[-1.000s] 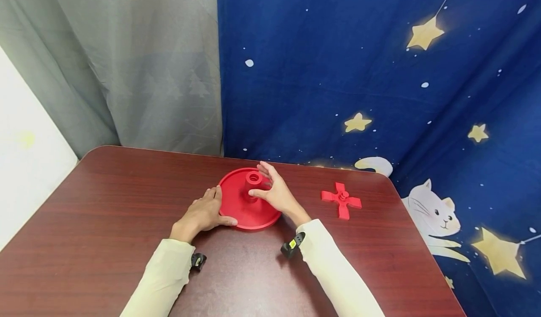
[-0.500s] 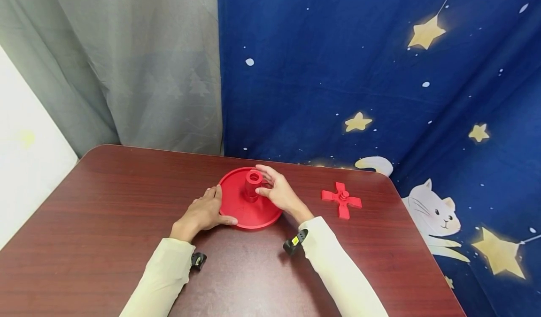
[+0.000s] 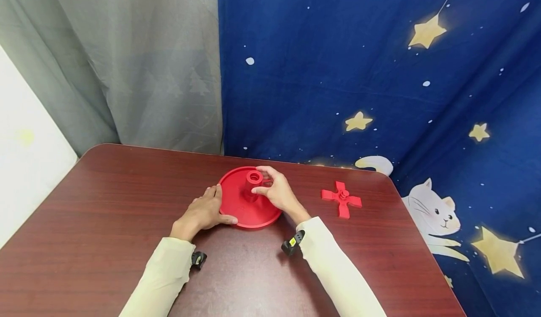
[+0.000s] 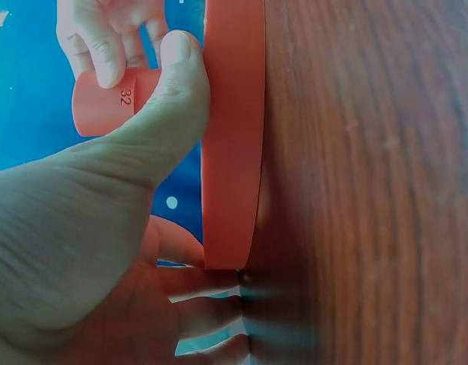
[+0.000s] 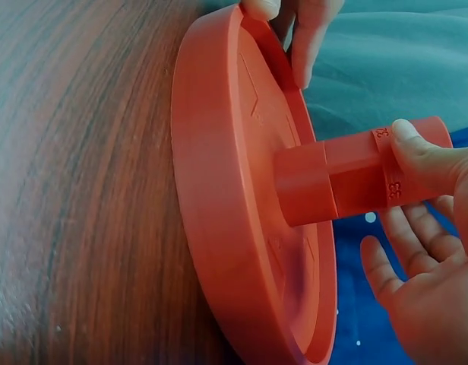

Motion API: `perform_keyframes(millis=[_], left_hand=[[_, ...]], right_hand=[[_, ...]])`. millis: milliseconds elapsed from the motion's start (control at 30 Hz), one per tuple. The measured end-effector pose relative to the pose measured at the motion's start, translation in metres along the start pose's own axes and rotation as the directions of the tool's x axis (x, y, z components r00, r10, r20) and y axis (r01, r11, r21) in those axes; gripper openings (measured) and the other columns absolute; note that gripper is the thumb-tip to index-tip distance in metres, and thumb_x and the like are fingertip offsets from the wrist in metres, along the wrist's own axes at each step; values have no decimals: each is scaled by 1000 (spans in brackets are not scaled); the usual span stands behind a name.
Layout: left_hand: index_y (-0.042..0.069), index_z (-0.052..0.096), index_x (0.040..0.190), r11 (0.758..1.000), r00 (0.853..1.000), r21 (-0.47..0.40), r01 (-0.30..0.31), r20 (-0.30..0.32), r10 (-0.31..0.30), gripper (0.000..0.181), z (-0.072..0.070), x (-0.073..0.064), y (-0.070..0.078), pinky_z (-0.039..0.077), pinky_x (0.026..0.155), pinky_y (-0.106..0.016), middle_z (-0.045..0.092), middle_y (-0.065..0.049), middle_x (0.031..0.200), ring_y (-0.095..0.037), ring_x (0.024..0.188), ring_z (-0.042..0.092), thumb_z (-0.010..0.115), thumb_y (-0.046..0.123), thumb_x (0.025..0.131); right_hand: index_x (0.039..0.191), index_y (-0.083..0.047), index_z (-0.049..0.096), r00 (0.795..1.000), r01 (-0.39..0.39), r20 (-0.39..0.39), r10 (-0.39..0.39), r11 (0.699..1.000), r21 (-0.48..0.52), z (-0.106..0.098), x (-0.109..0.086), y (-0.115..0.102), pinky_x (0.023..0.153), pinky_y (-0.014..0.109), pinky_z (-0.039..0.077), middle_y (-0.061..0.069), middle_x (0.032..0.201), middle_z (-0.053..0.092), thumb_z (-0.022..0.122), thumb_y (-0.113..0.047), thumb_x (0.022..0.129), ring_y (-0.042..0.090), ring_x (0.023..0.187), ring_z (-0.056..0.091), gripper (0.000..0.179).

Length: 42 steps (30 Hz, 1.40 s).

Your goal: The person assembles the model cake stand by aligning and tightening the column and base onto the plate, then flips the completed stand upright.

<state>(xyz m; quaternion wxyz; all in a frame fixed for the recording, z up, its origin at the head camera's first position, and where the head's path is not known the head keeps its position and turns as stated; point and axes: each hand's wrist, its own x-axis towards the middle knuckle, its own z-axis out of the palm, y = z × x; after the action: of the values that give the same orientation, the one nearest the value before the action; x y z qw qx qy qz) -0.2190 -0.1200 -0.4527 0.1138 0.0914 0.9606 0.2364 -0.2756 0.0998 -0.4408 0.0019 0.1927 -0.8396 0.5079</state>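
On the table [image 3: 127, 190], I'm resting the left hand [image 3: 202, 212] wide against the red tray [image 3: 231, 202] and pinching the upright tube [image 3: 251, 189] with the right hand [image 3: 281, 194]; 1 cross [image 3: 341, 197] is lying apart.

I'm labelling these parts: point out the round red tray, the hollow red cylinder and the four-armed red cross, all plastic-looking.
Round red tray [image 3: 246, 213]: head view, on its bare floor, near side.
Hollow red cylinder [image 5: 357, 173]: right wrist view, on its side wall.
Four-armed red cross [image 3: 341, 198]: head view, on its middle.
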Motion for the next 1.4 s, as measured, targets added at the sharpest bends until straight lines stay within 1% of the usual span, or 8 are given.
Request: perform_keyframes(millis=[200, 367, 500, 667, 800, 933, 1133, 1400], left_hand=[[-10, 22, 151, 1000, 1000, -9, 12, 6, -12, 116, -1, 1, 1, 30, 109, -69, 30, -31, 154, -50, 142, 29, 82, 52, 74], [-10, 22, 152, 1000, 1000, -9, 17, 11, -17, 117, -1, 1, 1, 30, 109, -69, 29, -31, 155, -50, 142, 29, 82, 53, 74], [-11, 22, 151, 1000, 1000, -7, 15, 13, -15, 116, 0, 1, 0, 30, 109, -69, 30, -32, 154, -50, 142, 29, 82, 52, 74], [-11, 23, 151, 1000, 1000, -3, 4, 9, -4, 115, 1, 0, 0, 32, 108, -69, 30, -32, 154, -50, 141, 30, 82, 52, 74], [-11, 23, 151, 1000, 1000, -5, 4, 7, -4, 115, 1, 0, 0, 32, 108, -69, 31, -32, 153, -50, 141, 31, 82, 51, 74], [-10, 23, 151, 1000, 1000, -3, 9, 2, -9, 115, 1, 1, 0, 33, 107, -69, 31, -32, 153, -50, 139, 33, 82, 52, 74], [-11, 23, 151, 1000, 1000, -4, 13, 5, -13, 116, 1, 0, 0, 32, 107, -69, 30, -32, 154, -51, 139, 33, 82, 53, 74], [-11, 22, 151, 1000, 1000, -6, 12, 6, -12, 116, 1, 1, 0, 31, 108, -69, 30, -32, 154, -50, 141, 31, 82, 52, 74]], right_hand=[[123, -6, 62, 999, -35, -39, 33, 998, -59, 2, 0, -1, 90, 38, 57, 14, 111, 69, 86, -7, 76, 29, 100, 67, 52], [131, -7, 56, 998, -62, 11, 62, 998, -16, 0, 0, -2, 90, 37, 57, 13, 122, 64, 85, -11, 78, 29, 106, 67, 60], [139, -5, 51, 997, -41, 67, 38, 998, 51, -4, -1, -3, 97, 43, 54, 14, 132, 60, 80, -6, 80, 31, 118, 62, 66], [138, 2, 50, 995, 18, 99, -25, 997, 73, -5, -2, -6, 102, 48, 49, 22, 127, 63, 75, 5, 81, 36, 117, 61, 62], [134, 4, 53, 997, 21, 72, -25, 998, 63, -3, -2, -6, 100, 49, 50, 23, 122, 66, 74, 6, 82, 37, 112, 62, 56], [128, -1, 59, 1000, 10, 25, -11, 1000, 30, -2, -1, 0, 95, 43, 53, 18, 117, 69, 79, 1, 80, 31, 105, 65, 52], [122, -5, 60, 999, 1, -35, -2, 1000, -11, 2, -3, 0, 91, 38, 55, 14, 113, 70, 84, -4, 77, 27, 103, 67, 51], [117, -6, 59, 998, -21, -68, 19, 999, -40, 5, -3, -1, 89, 40, 57, 14, 110, 68, 87, -9, 75, 28, 100, 66, 50]])
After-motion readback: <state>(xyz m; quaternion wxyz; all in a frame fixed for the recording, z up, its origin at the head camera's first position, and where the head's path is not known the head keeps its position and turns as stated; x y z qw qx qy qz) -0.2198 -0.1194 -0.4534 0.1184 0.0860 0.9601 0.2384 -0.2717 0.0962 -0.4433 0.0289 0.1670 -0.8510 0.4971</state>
